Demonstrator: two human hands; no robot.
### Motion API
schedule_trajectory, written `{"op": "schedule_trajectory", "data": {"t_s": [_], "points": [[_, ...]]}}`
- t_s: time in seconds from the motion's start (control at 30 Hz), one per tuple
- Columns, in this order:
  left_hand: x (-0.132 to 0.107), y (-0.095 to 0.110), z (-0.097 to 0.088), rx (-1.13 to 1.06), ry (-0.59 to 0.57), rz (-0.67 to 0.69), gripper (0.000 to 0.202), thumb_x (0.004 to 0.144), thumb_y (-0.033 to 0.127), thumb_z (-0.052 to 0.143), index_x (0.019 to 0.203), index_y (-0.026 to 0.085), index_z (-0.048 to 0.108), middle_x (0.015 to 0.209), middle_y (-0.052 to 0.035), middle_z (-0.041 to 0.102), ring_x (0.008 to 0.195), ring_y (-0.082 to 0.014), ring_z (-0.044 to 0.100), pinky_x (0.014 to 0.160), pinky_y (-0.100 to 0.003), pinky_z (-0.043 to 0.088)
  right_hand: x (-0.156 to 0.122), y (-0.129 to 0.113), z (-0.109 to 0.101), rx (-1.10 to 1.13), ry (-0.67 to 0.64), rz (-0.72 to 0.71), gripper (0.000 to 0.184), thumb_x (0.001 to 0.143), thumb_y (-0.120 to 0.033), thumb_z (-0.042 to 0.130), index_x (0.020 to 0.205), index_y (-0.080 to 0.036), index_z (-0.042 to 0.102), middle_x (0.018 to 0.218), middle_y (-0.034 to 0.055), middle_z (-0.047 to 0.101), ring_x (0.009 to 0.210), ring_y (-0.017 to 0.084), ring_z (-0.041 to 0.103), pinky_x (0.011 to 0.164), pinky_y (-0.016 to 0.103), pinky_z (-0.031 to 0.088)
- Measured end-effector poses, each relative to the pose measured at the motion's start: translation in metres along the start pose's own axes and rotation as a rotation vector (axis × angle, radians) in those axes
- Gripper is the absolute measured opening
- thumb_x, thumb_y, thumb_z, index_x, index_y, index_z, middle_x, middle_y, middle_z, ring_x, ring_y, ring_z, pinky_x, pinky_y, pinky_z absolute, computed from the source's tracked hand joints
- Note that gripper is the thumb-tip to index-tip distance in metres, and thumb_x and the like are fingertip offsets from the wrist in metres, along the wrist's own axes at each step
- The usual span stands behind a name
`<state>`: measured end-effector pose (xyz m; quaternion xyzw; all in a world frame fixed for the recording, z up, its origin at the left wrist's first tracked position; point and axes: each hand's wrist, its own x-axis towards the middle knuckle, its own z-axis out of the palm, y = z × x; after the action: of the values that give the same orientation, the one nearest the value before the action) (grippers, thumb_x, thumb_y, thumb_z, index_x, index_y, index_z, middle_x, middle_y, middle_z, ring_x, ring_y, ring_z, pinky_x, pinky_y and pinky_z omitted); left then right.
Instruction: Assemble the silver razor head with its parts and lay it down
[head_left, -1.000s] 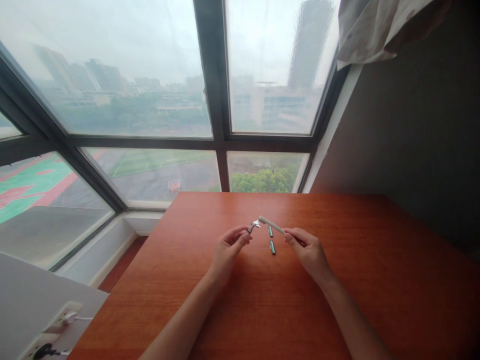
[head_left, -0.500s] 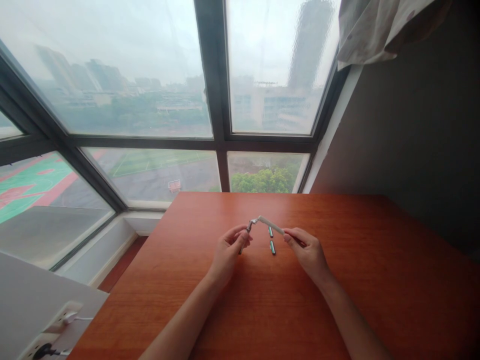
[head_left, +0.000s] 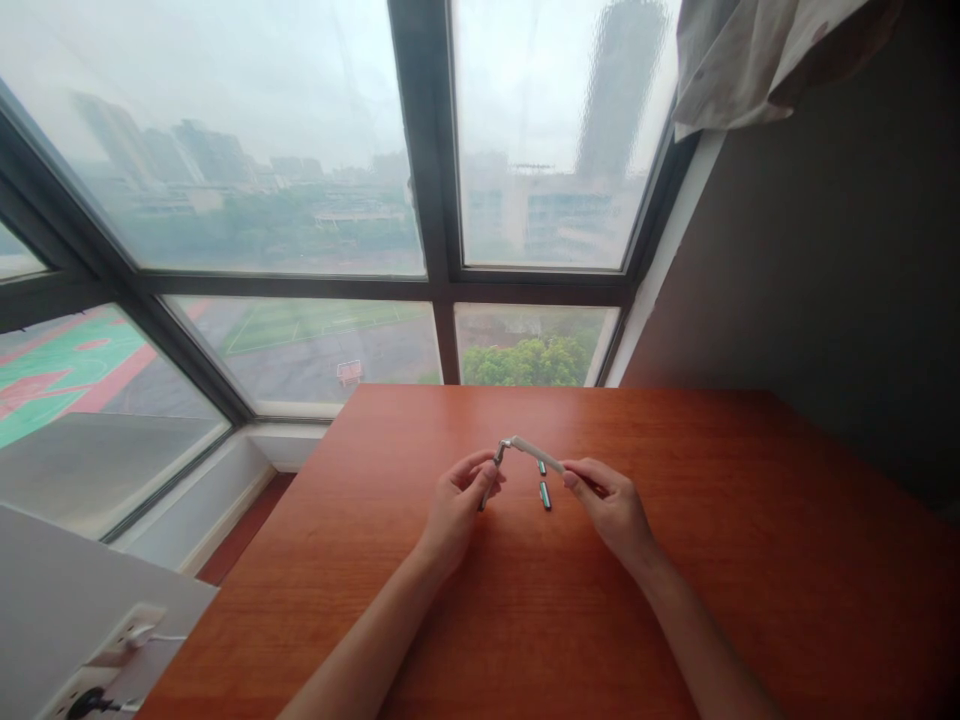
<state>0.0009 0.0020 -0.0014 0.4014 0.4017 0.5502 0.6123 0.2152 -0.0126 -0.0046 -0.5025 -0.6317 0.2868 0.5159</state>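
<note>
At far left, two wall sockets [head_left: 121,637] with plugs. Next, left hand [head_left: 456,503], thumb and fingers pinching a silver razor-like handle [head_left: 499,454] above the desk [head_left: 480,620]. At the handle's head, contact unclear, tip of a pale slender stick [head_left: 536,453], slanting down rightward. Below the stick, two small green-and-dark cartridges [head_left: 545,495] lying on the desk. Then right hand [head_left: 613,505], pinching the stick's lower end. Upper right, pale hanging cloth [head_left: 742,70].

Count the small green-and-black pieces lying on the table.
2. The nearer piece lies on the table; the farther one lies just beyond it, its far end apparently covered by the pale stick. Others could be hidden from view.
</note>
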Motion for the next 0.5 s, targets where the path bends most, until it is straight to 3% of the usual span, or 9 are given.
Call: {"op": "schedule_trajectory", "data": {"t_s": [0.5], "points": [[-0.0015,0.0011,0.0031,-0.035,0.007,-0.019,0.037,0.070,0.037,0.076,0.099,0.015,0.068,0.072,-0.0051,0.069,0.065,-0.0137,0.060,0.064,-0.026,0.045,0.0007,-0.0007,-0.0006,-0.006,0.015,0.015,0.029,0.084,-0.042,0.058,0.090,-0.017,0.072,0.080,0.0064,0.068,0.072,0.019,0.061,0.062,0.027,0.048]]}}
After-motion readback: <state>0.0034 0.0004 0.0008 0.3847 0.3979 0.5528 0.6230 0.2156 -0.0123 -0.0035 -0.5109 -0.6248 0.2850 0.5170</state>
